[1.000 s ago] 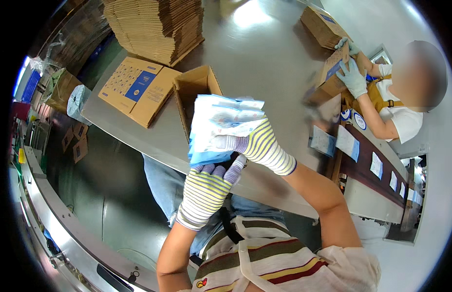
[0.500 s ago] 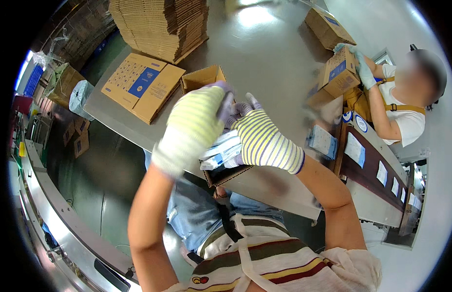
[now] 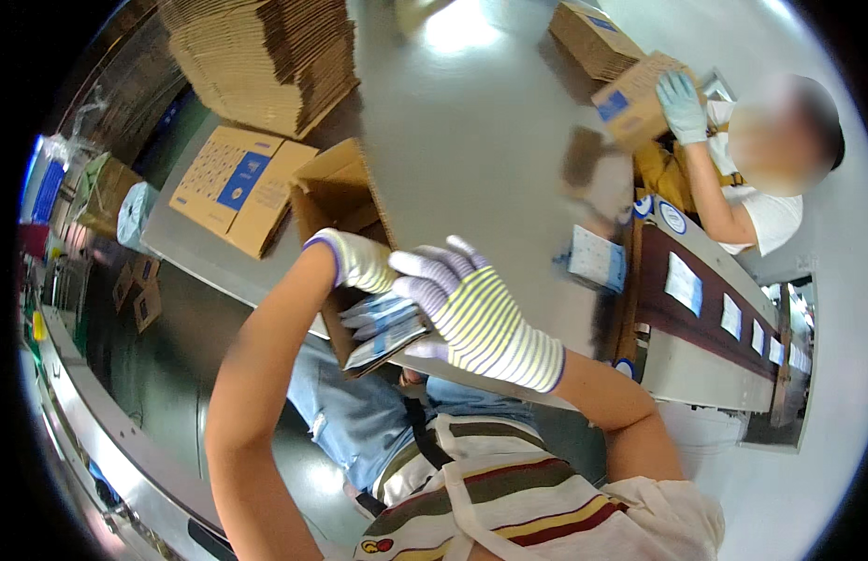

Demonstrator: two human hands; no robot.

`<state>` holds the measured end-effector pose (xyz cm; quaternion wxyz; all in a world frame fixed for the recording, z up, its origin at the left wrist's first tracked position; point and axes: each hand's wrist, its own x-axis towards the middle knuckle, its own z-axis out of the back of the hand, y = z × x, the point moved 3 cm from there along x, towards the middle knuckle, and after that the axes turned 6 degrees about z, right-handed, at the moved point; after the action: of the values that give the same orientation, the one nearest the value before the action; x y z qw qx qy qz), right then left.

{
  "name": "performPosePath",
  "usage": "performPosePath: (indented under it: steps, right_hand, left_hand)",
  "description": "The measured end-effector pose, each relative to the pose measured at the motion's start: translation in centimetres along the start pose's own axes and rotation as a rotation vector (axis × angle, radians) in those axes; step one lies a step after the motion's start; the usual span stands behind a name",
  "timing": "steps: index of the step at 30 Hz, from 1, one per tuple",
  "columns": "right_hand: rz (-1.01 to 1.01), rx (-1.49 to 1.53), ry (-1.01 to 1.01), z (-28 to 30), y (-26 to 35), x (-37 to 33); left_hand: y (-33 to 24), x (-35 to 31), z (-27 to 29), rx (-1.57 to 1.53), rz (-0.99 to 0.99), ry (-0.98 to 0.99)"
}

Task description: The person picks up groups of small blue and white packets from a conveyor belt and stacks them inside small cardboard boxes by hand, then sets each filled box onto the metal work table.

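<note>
An open cardboard box (image 3: 345, 201) stands in front of me at the table's near edge, its flaps raised. Light blue and white packets (image 3: 385, 327) lie in its near end. My left hand (image 3: 361, 262), in a white and yellow-green striped glove, bends down over the box; its fingers are hidden or merge with the packets. At the box's right side is my right hand (image 3: 481, 318), in a matching glove with purple-grey fingers. These fingers are stretched out and partly spread, reaching over the box edge, with the thumb low beside the packets.
A flattened printed carton (image 3: 236, 187) lies left of the box, before a tall stack of flat cardboard (image 3: 256, 70). Rightward are a packet pile (image 3: 595, 257) and a conveyor belt (image 3: 710, 299) carrying packets. A co-worker's gloved hand (image 3: 682, 107) holds another carton (image 3: 640, 98).
My left hand has gone down into the box from above it, and my right hand has lowered slightly. More of the box interior shows. The co-worker's carton is lifted and tilted.
</note>
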<state>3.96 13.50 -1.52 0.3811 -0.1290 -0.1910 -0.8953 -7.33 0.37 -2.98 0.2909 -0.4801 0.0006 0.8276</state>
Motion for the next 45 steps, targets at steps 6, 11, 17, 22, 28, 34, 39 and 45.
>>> performPosePath:
  steps: [6, 11, 17, 22, 28, 34, 39, 45]
  right_hand:
    - [-0.042, 0.078, -0.025, 0.0, -2.2, -0.4]
    - [-0.023, 0.187, -0.133, 1.4, -2.9, -0.9]
    - [-0.394, -0.018, 0.065, 6.0, -13.0, -6.8]
    - [-0.805, -0.160, 0.453, 10.4, -24.6, -15.7]
    - [-0.667, -0.144, 0.850, 11.7, -28.4, -16.9]
    - [-0.393, -0.096, 0.989, 6.8, -31.3, -20.0]
    - [-0.371, -0.124, 0.838, 1.0, -24.1, -19.5]
    - [-0.621, -0.066, 0.818, -0.7, -8.7, -12.4]
  left_hand:
    - [-0.9, -3.6, -0.2, -0.160, -0.265, -0.217]
    - [-0.4, -2.6, -0.3, -0.099, -0.285, -0.097]
    - [0.7, -2.4, -1.6, -0.107, -0.295, -0.261]
    - [0.2, -1.6, -1.4, -0.141, -0.387, -0.246]
    - [-0.7, -3.3, -2.5, 0.050, -0.230, -0.567]
    - [-1.5, -2.8, -3.5, 0.030, -0.211, -0.657]
    - [-0.4, -3.0, -4.5, 0.027, -0.207, -0.672]
    - [-1.1, -3.5, -4.8, 0.047, -0.189, -0.651]
